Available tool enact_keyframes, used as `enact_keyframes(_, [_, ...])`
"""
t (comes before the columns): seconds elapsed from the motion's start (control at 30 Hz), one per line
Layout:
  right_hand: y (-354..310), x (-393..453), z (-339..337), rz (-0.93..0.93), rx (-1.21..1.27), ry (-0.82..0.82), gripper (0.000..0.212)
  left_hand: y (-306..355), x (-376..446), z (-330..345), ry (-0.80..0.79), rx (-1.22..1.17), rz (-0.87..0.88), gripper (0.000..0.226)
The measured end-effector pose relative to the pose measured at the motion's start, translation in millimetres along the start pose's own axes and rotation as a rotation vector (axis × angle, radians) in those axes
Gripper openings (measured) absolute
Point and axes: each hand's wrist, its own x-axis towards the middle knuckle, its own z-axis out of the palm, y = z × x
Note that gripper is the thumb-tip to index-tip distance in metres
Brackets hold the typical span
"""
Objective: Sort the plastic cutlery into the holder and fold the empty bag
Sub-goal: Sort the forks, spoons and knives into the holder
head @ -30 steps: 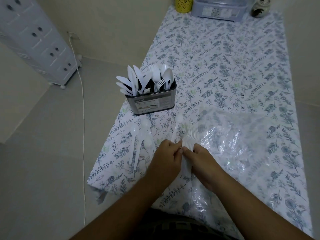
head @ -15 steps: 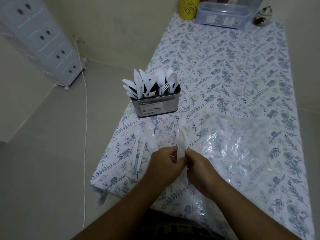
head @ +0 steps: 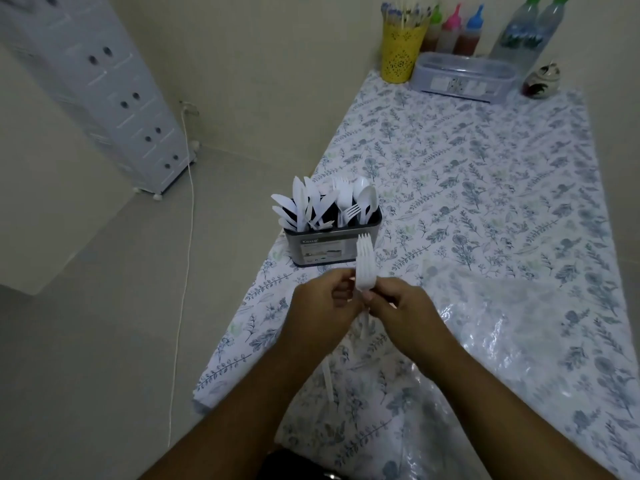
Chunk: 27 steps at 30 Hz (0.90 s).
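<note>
A stack of white plastic forks (head: pixel 364 265) stands upright above the table, tines up, pinched by my left hand (head: pixel 323 306) and my right hand (head: pixel 403 308) together. Just beyond it sits the grey metal cutlery holder (head: pixel 332 245), with white knives in its left part and forks and spoons in its right part. The clear plastic bag (head: pixel 512 327) lies flat and crinkled on the floral tablecloth to the right of my hands. A loose white cutlery handle (head: pixel 327 381) shows on the cloth under my left wrist.
At the table's far end stand a yellow cup of sticks (head: pixel 401 51), sauce bottles (head: pixel 450 29), a clear lidded box (head: pixel 462 76), water bottles (head: pixel 523 32) and a small ornament (head: pixel 542 81). A white drawer unit (head: pixel 100 95) and a cord (head: pixel 183 258) are on the floor left.
My hands gathered the forks off the cloth and raised them upright as one stack. The view has tilted up, showing the far end of the table.
</note>
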Motion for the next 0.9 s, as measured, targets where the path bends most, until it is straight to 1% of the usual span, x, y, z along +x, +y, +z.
enact_keyframes(0.13, [-42.9, 44.9, -19.7, -0.135, 0.05, 0.061, 0.031, 38.2, 56.6, -30.7, 0.021, 0.004, 0.101, 0.035])
enact_keyframes(0.27, [-75.6, 89.0, -32.7, -0.211, 0.009, 0.159, 0.029, 63.8, 111.5, -54.4, 0.082, 0.08, 0.133, 0.028])
enact_keyframes(0.37, [-79.9, 115.0, -32.1, -0.218, -0.003, 0.184, 0.029, 66.0, 137.4, -59.5, 0.083, 0.108, 0.13, 0.027])
enact_keyframes(0.53, [-59.7, 133.9, -18.7, -0.173, -0.015, 0.174, 0.026, 44.6, 150.4, -55.0, 0.053, 0.188, 0.074, 0.029])
enact_keyframes(0.63, [-50.4, 136.3, -12.1, -0.133, -0.117, 0.14, 0.021, 34.7, 148.9, -51.7, 0.02, 0.29, 0.065, 0.026])
enact_keyframes(0.7, [-49.8, 136.5, -10.9, -0.114, -0.239, 0.124, 0.019, 38.1, 152.6, -48.6, -0.034, 0.475, 0.049, 0.022])
enact_keyframes(0.77, [-53.6, 136.0, -12.4, -0.121, -0.343, 0.124, 0.019, 49.5, 157.0, -46.6, -0.098, 0.674, 0.007, 0.026])
enact_keyframes(0.83, [-60.1, 135.3, -17.2, -0.099, -0.447, 0.141, 0.029, 57.6, 159.7, -46.7, -0.122, 0.752, -0.028, 0.032])
enact_keyframes(0.9, [-64.7, 134.8, -22.7, -0.051, -0.558, 0.134, 0.037, 65.2, 155.3, -48.3, -0.108, 0.774, -0.055, 0.03])
